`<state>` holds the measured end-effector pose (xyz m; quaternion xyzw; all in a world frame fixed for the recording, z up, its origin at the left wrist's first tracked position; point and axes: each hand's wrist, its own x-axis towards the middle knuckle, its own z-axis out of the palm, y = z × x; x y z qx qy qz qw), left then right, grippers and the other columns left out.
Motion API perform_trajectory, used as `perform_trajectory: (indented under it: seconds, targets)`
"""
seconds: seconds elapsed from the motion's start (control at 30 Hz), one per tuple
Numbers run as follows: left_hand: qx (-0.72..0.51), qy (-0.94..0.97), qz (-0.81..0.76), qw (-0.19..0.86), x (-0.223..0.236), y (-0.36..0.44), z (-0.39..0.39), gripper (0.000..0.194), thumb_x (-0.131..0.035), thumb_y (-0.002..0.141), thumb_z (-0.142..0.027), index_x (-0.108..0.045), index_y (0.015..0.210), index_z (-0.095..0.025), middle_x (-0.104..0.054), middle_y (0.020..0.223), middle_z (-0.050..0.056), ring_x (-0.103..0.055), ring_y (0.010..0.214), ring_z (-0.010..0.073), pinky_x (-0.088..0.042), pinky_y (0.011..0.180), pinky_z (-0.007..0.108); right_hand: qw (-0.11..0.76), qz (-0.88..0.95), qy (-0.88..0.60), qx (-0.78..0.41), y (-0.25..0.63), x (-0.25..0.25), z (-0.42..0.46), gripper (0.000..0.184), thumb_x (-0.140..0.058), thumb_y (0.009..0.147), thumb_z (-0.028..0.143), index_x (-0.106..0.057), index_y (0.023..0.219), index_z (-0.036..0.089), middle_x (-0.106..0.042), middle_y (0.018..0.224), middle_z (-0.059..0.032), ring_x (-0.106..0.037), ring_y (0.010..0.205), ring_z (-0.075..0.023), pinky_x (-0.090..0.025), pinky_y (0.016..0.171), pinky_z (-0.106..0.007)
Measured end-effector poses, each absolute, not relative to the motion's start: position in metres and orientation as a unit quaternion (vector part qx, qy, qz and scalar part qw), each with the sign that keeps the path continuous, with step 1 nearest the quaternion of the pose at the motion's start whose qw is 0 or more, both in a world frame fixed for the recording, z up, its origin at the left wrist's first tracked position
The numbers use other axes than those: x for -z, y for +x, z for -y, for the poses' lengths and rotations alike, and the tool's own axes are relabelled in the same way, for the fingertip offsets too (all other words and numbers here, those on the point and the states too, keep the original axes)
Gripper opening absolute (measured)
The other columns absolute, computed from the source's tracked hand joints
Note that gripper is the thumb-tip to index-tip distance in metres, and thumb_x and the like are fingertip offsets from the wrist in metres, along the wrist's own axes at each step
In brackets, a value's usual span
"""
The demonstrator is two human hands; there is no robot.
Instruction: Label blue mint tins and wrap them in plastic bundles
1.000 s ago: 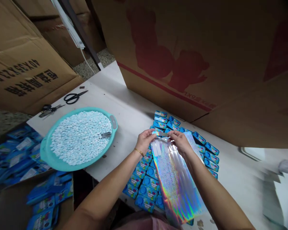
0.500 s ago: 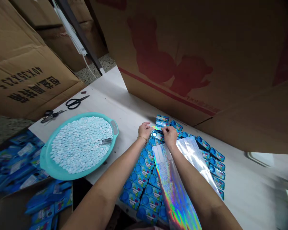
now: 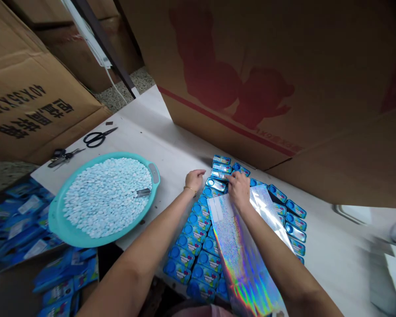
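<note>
My left hand (image 3: 194,180) is beside the far end of the tin rows, fingers stretched to the right and holding nothing. My right hand (image 3: 240,188) is curled, its fingertips at the right end of a small blue tin (image 3: 218,175) with a shiny strip across it. Whether the fingertips pinch anything is too small to see. Nearer me, an uncovered tin (image 3: 215,185) shows a silvery surface. Under my right forearm lies a holographic sticker sheet (image 3: 232,237), with another shiny sheet (image 3: 267,207) to its right. Several printed blue tins (image 3: 188,244) stand in rows beneath and beside them.
At left, a turquoise basin (image 3: 100,241) holds pale blue candies (image 3: 105,193) and a metal scoop (image 3: 143,192). Behind it lie scissors (image 3: 97,138) and keys (image 3: 64,157). Blue packets (image 3: 16,220) fill a lower-left box. A large carton (image 3: 224,114) stands along the table's back.
The iridescent strip stretched between both hands now lies across a tin. My left hand has let go and drawn left; my right fingertips stay at the tin's right end.
</note>
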<state>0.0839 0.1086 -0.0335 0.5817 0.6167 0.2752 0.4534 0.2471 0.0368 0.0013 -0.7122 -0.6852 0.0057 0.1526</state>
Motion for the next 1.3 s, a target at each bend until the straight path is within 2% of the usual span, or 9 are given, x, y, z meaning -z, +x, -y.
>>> perform_trajectory:
  seconds: [0.13,0.27,0.47,0.67,0.77,0.87,1.0,1.3]
  targets:
    - [-0.219,0.752,-0.530,0.326,0.010,0.074,-0.062,0.021,-0.052,0.074,-0.031,-0.062,0.091,-0.024,-0.056,0.097,0.003,-0.048,0.095,0.0198,-0.036,0.085,0.035,0.100,0.759,-0.642,-0.043,0.252,-0.010,-0.009,0.027,-0.042,0.085,0.027,-0.059,0.106,0.029,-0.053,0.087,-0.0056,-0.042,0.077,-0.0185,-0.026,0.065,-0.031]
    - [-0.132,0.811,-0.506,0.263,0.005,0.080,-0.024,0.019,-0.055,0.073,-0.036,-0.058,0.086,-0.023,-0.052,0.098,0.004,-0.044,0.095,0.0214,-0.035,0.078,0.036,0.055,0.809,-0.584,-0.047,0.252,0.000,0.007,0.030,-0.043,0.085,0.027,-0.053,0.113,0.027,-0.054,0.094,-0.0066,-0.043,0.081,-0.0193,-0.029,0.066,-0.032]
    - [-0.126,0.799,-0.528,0.258,0.012,0.086,-0.020,0.011,-0.053,0.076,-0.030,-0.056,0.084,-0.022,-0.052,0.102,0.004,-0.042,0.098,0.0210,-0.032,0.079,0.035,0.086,0.846,-0.525,-0.038,0.257,0.020,0.022,0.029,-0.040,0.085,0.019,-0.054,0.110,0.018,-0.055,0.105,-0.0102,-0.044,0.089,-0.0201,-0.034,0.073,-0.033]
    - [-0.145,0.797,-0.527,0.257,0.014,0.085,-0.019,0.015,-0.057,0.073,-0.034,-0.057,0.084,-0.023,-0.052,0.102,0.004,-0.042,0.098,0.0213,-0.032,0.079,0.035,0.129,0.825,-0.548,-0.050,0.264,0.001,0.032,0.022,-0.039,0.086,0.022,-0.060,0.092,0.017,-0.058,0.100,-0.0082,-0.048,0.089,-0.0181,-0.035,0.076,-0.031]
    - [-0.147,0.798,-0.527,0.253,0.015,0.085,-0.018,0.016,-0.057,0.073,-0.035,-0.057,0.083,-0.023,-0.052,0.102,0.004,-0.042,0.098,0.0211,-0.032,0.080,0.035,0.148,0.804,-0.572,-0.059,0.265,-0.009,0.028,0.024,-0.038,0.087,0.025,-0.059,0.097,0.018,-0.058,0.102,-0.0070,-0.048,0.091,-0.0174,-0.036,0.077,-0.030]
    - [-0.150,0.798,-0.529,0.249,0.015,0.085,-0.019,0.014,-0.053,0.076,-0.035,-0.057,0.082,-0.022,-0.053,0.102,0.004,-0.043,0.098,0.0208,-0.032,0.079,0.035,0.123,0.808,-0.574,-0.056,0.258,-0.004,0.018,0.027,-0.039,0.087,0.027,-0.056,0.106,0.020,-0.058,0.103,-0.0067,-0.048,0.088,-0.0180,-0.036,0.074,-0.031]
    - [-0.155,0.801,-0.523,0.246,0.016,0.084,-0.019,0.013,-0.050,0.078,-0.032,-0.057,0.083,-0.022,-0.054,0.101,0.003,-0.043,0.097,0.0201,-0.032,0.079,0.035,0.090,0.830,-0.549,-0.027,0.248,0.018,0.014,0.030,-0.038,0.086,0.021,-0.053,0.111,0.018,-0.056,0.105,-0.0087,-0.045,0.088,-0.0202,-0.035,0.073,-0.033]
    - [-0.170,0.802,-0.521,0.237,0.016,0.084,-0.017,0.012,-0.049,0.078,-0.032,-0.055,0.081,-0.022,-0.054,0.099,0.003,-0.044,0.096,0.0200,-0.032,0.078,0.034,0.104,0.860,-0.499,0.030,0.249,0.020,0.020,0.025,-0.039,0.081,0.011,-0.057,0.099,0.010,-0.056,0.097,-0.0113,-0.043,0.082,-0.0204,-0.034,0.071,-0.033]
